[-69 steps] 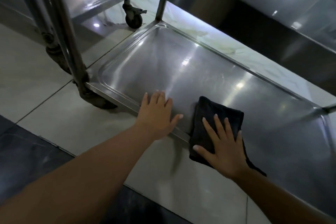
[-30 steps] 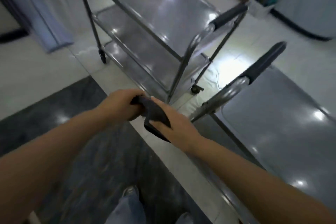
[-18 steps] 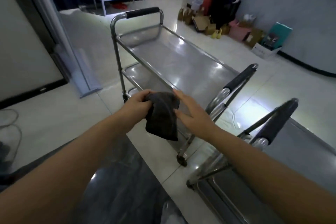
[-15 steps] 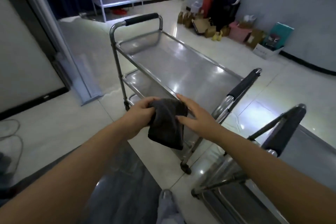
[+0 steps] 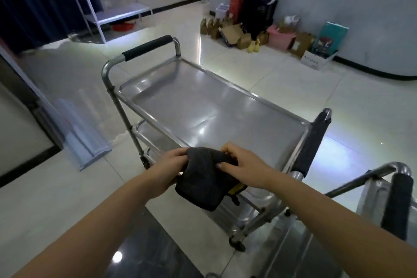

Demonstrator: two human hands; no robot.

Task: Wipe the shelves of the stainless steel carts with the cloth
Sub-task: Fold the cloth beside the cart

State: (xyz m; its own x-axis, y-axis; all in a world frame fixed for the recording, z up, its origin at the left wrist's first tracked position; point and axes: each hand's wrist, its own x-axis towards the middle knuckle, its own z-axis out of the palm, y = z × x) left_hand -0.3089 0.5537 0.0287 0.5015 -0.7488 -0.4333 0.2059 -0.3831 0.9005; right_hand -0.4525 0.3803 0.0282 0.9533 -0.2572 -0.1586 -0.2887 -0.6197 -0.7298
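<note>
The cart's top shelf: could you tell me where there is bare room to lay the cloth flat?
Almost all of the top shelf is bare steel, from the far handle to the near handle. Only the near edge is crowded, where the left hand and right hand hold the cloth.

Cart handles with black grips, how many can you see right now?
3. One handle at the near cart's far end, one at its right end, and one on a second cart at far right. Others may be out of frame.

Left hand (image 5: 168, 170) and right hand (image 5: 242, 166) grip a dark cloth (image 5: 203, 181) above the cart's top shelf (image 5: 203, 108).
</note>
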